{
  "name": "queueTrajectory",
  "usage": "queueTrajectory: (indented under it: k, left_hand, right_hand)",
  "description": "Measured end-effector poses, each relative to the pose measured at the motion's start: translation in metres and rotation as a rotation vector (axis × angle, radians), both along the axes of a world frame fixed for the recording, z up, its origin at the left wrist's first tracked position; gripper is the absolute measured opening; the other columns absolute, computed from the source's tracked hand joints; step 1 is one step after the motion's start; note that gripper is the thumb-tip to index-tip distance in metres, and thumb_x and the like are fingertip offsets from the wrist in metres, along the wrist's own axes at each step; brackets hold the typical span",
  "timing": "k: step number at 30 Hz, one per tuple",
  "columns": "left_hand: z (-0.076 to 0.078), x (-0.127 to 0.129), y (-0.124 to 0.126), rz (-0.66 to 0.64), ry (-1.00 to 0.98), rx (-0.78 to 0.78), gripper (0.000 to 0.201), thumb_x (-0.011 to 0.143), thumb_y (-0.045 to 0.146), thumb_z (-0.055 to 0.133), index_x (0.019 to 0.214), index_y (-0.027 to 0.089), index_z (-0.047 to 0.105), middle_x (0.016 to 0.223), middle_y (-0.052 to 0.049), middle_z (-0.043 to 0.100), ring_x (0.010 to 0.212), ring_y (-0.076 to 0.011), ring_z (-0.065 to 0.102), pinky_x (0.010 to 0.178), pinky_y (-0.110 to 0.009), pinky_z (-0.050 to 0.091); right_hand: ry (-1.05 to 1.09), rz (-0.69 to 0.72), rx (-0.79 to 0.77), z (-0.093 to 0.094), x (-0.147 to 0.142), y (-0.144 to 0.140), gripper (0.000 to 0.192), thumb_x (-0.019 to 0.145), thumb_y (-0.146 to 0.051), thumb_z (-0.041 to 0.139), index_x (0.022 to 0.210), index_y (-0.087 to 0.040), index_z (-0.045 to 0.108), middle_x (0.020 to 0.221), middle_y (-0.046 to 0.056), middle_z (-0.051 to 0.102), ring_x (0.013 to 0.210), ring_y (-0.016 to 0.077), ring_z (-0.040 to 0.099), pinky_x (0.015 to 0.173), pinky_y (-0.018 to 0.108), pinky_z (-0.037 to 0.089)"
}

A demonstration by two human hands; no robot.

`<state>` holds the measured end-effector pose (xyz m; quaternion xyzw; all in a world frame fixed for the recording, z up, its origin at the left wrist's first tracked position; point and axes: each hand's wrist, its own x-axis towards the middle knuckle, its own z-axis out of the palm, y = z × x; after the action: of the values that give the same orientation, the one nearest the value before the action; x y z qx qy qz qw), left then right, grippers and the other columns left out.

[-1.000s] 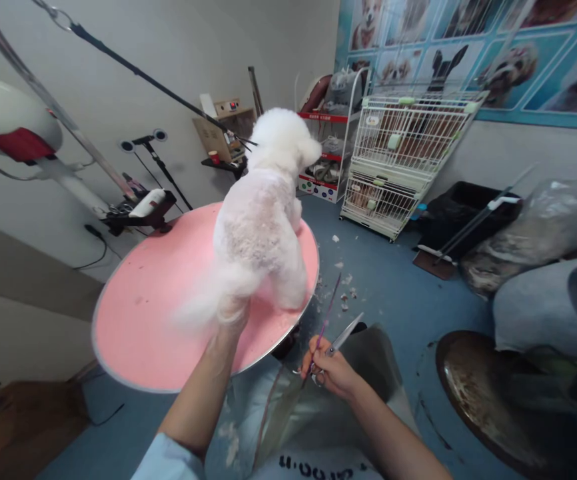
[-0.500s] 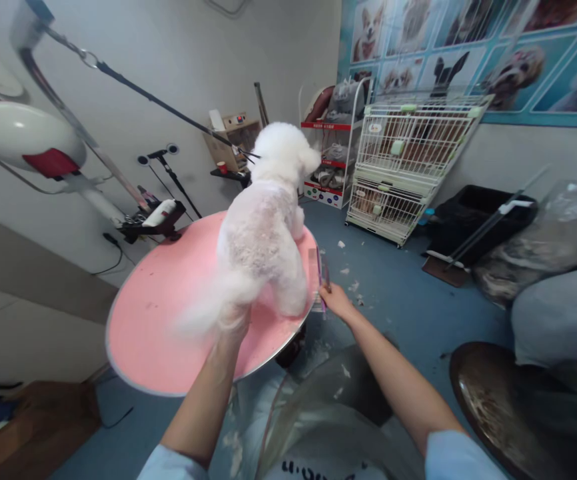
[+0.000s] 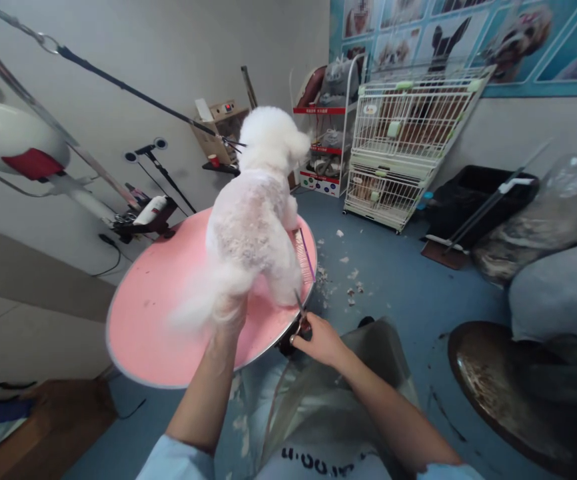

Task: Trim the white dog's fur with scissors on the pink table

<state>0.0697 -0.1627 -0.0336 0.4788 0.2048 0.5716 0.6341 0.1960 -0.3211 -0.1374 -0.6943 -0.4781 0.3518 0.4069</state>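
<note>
left hand (image 3: 228,313) under dog (image 3: 253,220), right hand (image 3: 316,339) gripping scissors (image 3: 300,313) (cage (image 3: 398,147) contents unclear)

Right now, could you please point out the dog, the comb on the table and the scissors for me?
dog (image 3: 251,230), head view, on the middle of its back.
comb (image 3: 304,257), head view, on its spine, lying on the pink table.
scissors (image 3: 300,312), head view, on the blades above the right hand.

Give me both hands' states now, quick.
Left hand: closed around the dog's tail base, mostly hidden in fur.
Right hand: closed on scissors.
</note>
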Motion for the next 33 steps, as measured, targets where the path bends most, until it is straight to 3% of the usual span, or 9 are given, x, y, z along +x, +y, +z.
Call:
queueTrajectory:
  k: [4, 7, 11, 16, 20, 26, 30, 33]
  left_hand:
    - [0.006, 0.003, -0.003, -0.018, -0.048, 0.0, 0.05, 0.06, 0.022, 0.087, 0.109, 0.024, 0.074, 0.122, -0.004, 0.067, 0.111, -0.0194, 0.062, 0.101, -0.03, 0.055]
    - [0.005, 0.005, -0.001, -0.037, -0.069, 0.002, 0.052, 0.059, 0.022, 0.088, 0.11, 0.024, 0.074, 0.122, -0.005, 0.067, 0.11, -0.019, 0.062, 0.1, -0.031, 0.056]
    - [0.002, 0.005, 0.002, -0.002, -0.077, -0.018, 0.05, 0.056, 0.02, 0.089, 0.104, 0.023, 0.075, 0.121, -0.004, 0.068, 0.11, -0.0192, 0.062, 0.098, -0.031, 0.057]
    - [0.002, 0.003, 0.001, 0.007, -0.056, -0.046, 0.045, 0.055, 0.023, 0.089, 0.097, 0.022, 0.075, 0.118, -0.003, 0.069, 0.107, -0.0195, 0.064, 0.099, -0.032, 0.057]
    - [0.001, 0.002, 0.002, 0.021, -0.051, -0.022, 0.053, 0.056, 0.023, 0.088, 0.107, 0.025, 0.073, 0.129, -0.003, 0.065, 0.115, -0.0208, 0.063, 0.102, -0.033, 0.057]
    - [0.0, 0.002, 0.003, 0.035, -0.039, 0.001, 0.047, 0.057, 0.025, 0.089, 0.101, 0.024, 0.073, 0.123, -0.003, 0.068, 0.118, -0.0244, 0.062, 0.115, -0.044, 0.049]
    - [0.003, 0.004, 0.0, 0.002, -0.06, -0.01, 0.047, 0.055, 0.027, 0.09, 0.099, 0.024, 0.074, 0.119, -0.002, 0.069, 0.11, -0.0205, 0.064, 0.11, -0.038, 0.052]
    - [0.002, 0.004, 0.0, 0.026, -0.064, -0.026, 0.05, 0.051, 0.029, 0.093, 0.098, 0.023, 0.075, 0.116, -0.002, 0.07, 0.103, -0.0167, 0.064, 0.102, -0.03, 0.056]
  right_hand:
    - [-0.362, 0.027, -0.155, 0.013, 0.004, 0.01, 0.011, 0.086, -0.016, 0.056, 0.097, -0.016, 0.055, 0.097, 0.008, 0.065, 0.085, 0.0188, 0.059, 0.075, 0.028, 0.039]
    - [-0.385, 0.04, -0.196, 0.022, 0.008, 0.012, 0.015, 0.088, -0.009, 0.05, 0.1, -0.015, 0.056, 0.095, 0.008, 0.066, 0.086, 0.019, 0.061, 0.075, 0.028, 0.039]
    - [-0.45, 0.04, -0.196, 0.029, 0.004, 0.01, 0.024, 0.086, -0.03, 0.063, 0.103, -0.015, 0.057, 0.105, 0.011, 0.066, 0.091, 0.0227, 0.063, 0.075, 0.029, 0.04]
    - [-0.493, 0.027, -0.254, 0.032, 0.002, 0.012, 0.019, 0.092, -0.012, 0.045, 0.106, -0.015, 0.058, 0.106, 0.011, 0.069, 0.094, 0.0208, 0.065, 0.077, 0.029, 0.041]
    - [-0.547, 0.011, -0.218, 0.038, 0.005, 0.015, 0.025, 0.091, -0.03, 0.057, 0.11, -0.014, 0.058, 0.11, 0.013, 0.068, 0.097, 0.0254, 0.066, 0.079, 0.031, 0.044]
    - [-0.585, 0.025, -0.279, 0.051, 0.011, 0.019, 0.029, 0.094, -0.013, 0.043, 0.119, -0.014, 0.058, 0.117, 0.013, 0.068, 0.103, 0.0243, 0.067, 0.083, 0.032, 0.047]
    - [-0.635, -0.012, -0.235, 0.059, 0.01, 0.021, 0.035, 0.092, -0.029, 0.055, 0.123, -0.012, 0.058, 0.119, 0.016, 0.067, 0.107, 0.0289, 0.067, 0.087, 0.035, 0.049]
    - [-0.67, -0.033, -0.275, 0.062, 0.009, 0.023, 0.036, 0.095, -0.017, 0.043, 0.128, -0.013, 0.056, 0.121, 0.015, 0.067, 0.104, 0.0268, 0.069, 0.084, 0.034, 0.05]
